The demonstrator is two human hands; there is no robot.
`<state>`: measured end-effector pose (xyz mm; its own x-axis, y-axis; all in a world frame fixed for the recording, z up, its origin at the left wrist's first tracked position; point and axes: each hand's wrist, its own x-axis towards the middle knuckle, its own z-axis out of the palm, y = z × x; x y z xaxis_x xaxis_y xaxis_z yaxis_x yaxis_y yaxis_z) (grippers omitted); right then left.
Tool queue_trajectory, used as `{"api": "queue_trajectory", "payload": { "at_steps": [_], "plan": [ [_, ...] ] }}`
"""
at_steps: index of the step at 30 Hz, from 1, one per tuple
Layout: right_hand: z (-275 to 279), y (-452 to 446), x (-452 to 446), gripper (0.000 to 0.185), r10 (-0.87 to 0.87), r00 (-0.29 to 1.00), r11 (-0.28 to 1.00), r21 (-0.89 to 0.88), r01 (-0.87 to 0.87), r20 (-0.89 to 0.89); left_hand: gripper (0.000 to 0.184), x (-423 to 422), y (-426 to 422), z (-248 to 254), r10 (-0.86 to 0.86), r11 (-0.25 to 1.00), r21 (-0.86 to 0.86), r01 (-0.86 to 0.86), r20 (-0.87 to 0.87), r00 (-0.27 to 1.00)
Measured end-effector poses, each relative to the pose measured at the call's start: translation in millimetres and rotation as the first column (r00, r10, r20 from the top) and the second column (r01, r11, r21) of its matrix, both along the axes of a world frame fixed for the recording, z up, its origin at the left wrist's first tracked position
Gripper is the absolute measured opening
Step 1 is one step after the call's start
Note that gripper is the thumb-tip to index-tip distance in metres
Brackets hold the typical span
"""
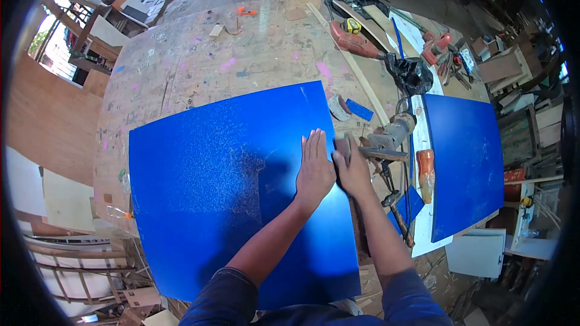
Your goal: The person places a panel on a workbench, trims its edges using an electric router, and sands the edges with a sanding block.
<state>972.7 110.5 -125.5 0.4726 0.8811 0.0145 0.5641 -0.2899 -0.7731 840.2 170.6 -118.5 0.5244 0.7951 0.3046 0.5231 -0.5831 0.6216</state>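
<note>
A large blue board (199, 205) lies on the worktable in front of me, with pale dust scattered over its left half. My left hand (316, 169) rests flat on it near the right edge, fingers stretched out. Right beside it, my right hand (353, 172) is closed at that edge. Its fingers are partly blurred around a small greyish piece that I cannot make out. Close to the right hand are a power tool with a flat metal base (393, 136) and a hammer (397, 214).
Beyond the board are a tape roll (339, 108), a red drill (356, 42) and a yellow tape measure (351, 25). A wooden-handled tool (426, 175) lies beside a second blue board (462, 163) at right. A long wood strip (353, 66) crosses the worktable (181, 78).
</note>
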Motion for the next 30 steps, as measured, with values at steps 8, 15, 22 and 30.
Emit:
{"api": "queue_trajectory", "payload": {
  "at_steps": [8,15,22,30],
  "plan": [
    [-4.5,157.3,44.2,0.08,-0.015,0.997,0.999,0.035,0.013,0.073,0.072,0.5,-0.5,-1.6,-0.006,1.0,0.003,0.006,-0.033,0.999],
    [2.5,119.0,28.1,0.084,-0.023,0.997,0.999,-0.023,0.025,0.075,0.074,-0.4,0.7,-2.5,-0.011,1.0,-0.004,0.011,-0.014,1.0],
    [-3.7,179.0,44.2,0.085,-0.035,0.988,0.993,-0.103,0.051,0.148,0.073,2.5,2.3,-7.5,0.02,0.999,0.032,-0.02,-0.01,1.0],
    [32.0,-87.9,-32.7,0.084,0.003,1.0,0.985,-0.175,0.001,0.024,0.072,-1.3,1.7,-7.2,-0.005,0.999,0.051,0.001,0.075,0.997]
  ]
}}
